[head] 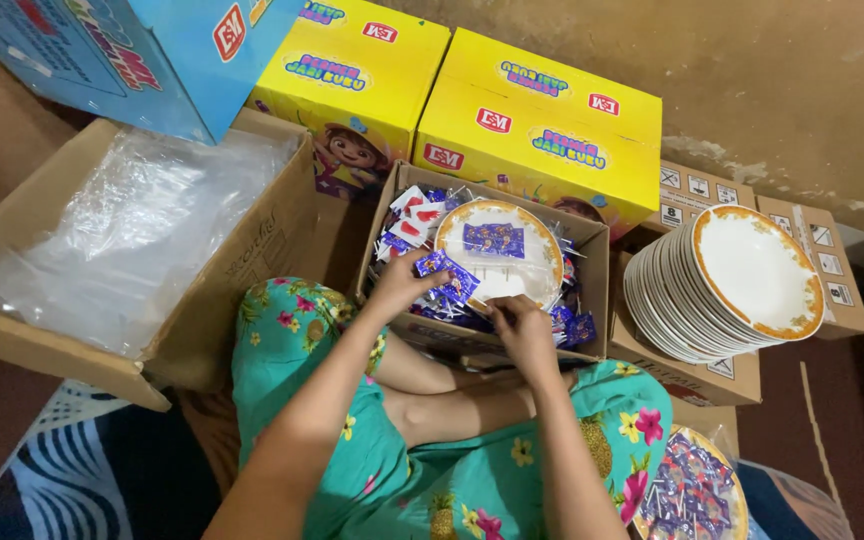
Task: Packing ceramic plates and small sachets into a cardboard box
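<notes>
On the floor, closest to where I am standing, a person in a green floral garment is sitting cross-legged, with a filled plate of purple sweets (pixel 690 492) lying by the right knee. Just beyond the lap, the left hand (pixel 399 283) is pinching a few purple-wrapped lollipops (pixel 447 275), its grip closing on them above a small cardboard box (pixel 592 262). The right hand (pixel 519 322) is curling at the near rim of a gold-edged plate (pixel 542 262) lying in that box; whether it is clasping anything, I cannot tell. To fill it neatly, the sweets would best be laid flat toward the centre while the rim is steadied. Farther right, stacked plates (pixel 722 285) are leaning on a carton. Farthest back, yellow boxes (pixel 537 125) are sitting against the wall.
</notes>
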